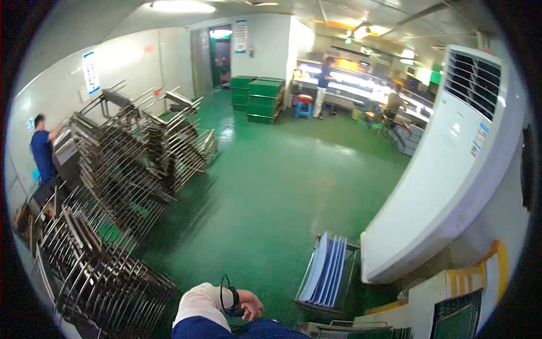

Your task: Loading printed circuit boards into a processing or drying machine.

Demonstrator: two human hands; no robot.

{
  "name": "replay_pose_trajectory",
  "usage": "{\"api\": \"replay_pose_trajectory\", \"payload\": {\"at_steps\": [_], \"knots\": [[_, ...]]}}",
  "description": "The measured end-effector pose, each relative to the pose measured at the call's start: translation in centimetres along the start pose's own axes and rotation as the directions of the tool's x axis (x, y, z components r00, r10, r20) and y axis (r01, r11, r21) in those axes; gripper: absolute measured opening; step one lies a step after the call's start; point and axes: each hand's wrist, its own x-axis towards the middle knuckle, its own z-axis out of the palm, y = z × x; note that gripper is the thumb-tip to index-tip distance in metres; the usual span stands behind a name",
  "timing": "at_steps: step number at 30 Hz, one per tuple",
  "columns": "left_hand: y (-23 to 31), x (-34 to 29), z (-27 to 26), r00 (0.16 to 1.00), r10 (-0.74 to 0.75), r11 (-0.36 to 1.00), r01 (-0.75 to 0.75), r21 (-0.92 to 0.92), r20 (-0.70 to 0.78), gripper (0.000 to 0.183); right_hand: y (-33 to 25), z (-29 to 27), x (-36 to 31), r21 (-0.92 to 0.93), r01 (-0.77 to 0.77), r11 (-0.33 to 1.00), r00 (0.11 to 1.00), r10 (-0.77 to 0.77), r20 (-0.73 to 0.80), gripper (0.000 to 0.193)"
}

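My left forearm, in a white sleeve below a blue short sleeve, bends across the lower edge. My left hand [251, 305] hangs in front of my body with loosely curled fingers, and I see nothing held in it. A black band circles the wrist, and a thin black cable [226, 286] loops up beside it. My right hand is outside the picture. To the right of my hand, apart from it, a metal rack [351, 277] on the green floor holds several upright blue panels [323, 274].
Stacked metal frames [121, 152] and more racks [113, 288] crowd the left, where a person [42, 150] in blue stands. A tall white air conditioner [435, 169] leans into view at right. Green crates [264, 96] stand far back. Two people [323, 85] are near a lit bench [367, 87].
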Motion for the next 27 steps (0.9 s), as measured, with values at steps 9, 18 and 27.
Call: {"api": "replay_pose_trajectory", "payload": {"at_steps": [9, 18, 27], "knots": [[7.8, -4.1, 1.2, 0.887, -0.429, 0.867, 0.458, 0.198, -0.174, 0.099, -5.2, -0.7, 0.0, -0.346, 0.065, 0.936, 0.998, -0.067, 0.005, 0.048], [8.8, -6.5, -0.5, 0.929, -0.329, 0.887, 0.366, 0.282, -0.170, 0.105, -5.2, 0.4, 1.7, -0.374, 0.061, 0.925, 0.997, -0.072, -0.017, 0.047], [5.6, -2.8, -4.3, 0.986, -0.123, 0.894, 0.160, 0.418, -0.115, 0.103, -0.1, 0.5, 4.1, -0.389, 0.076, 0.918, 0.995, -0.094, -0.026, 0.046]]}}
